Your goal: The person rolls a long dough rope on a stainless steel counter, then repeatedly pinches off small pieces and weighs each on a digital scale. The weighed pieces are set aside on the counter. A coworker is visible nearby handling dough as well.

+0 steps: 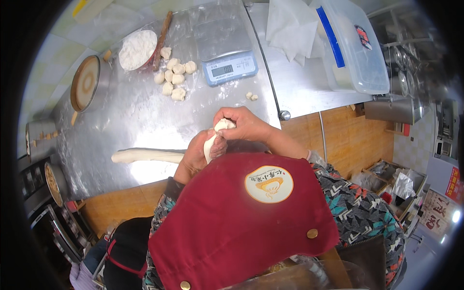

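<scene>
A length of pale dough [208, 148] runs through the curled fingers of my left hand [195, 154]. My right hand [242, 125] pinches its upper end, where a rounded lump of dough [224, 124] bulges between thumb and fingers. Both hands meet close to the front of my red apron [232, 217], above the floured steel table [108, 127]. Left of my left hand lies a thick dough rope [145, 156]; whether it joins the held length is hidden. Farther back sit several cut dough pieces [177, 69], and a few small dough scraps [251, 96] rest beyond my right hand.
A blue digital scale [232, 69] with a steel platform stands at the back. Beside it are a bowl of flour [137, 50] and a wooden rolling pin [162, 40]. A round pot [87, 85] is at the left. On the right surface, a lidded plastic box [357, 47] stands.
</scene>
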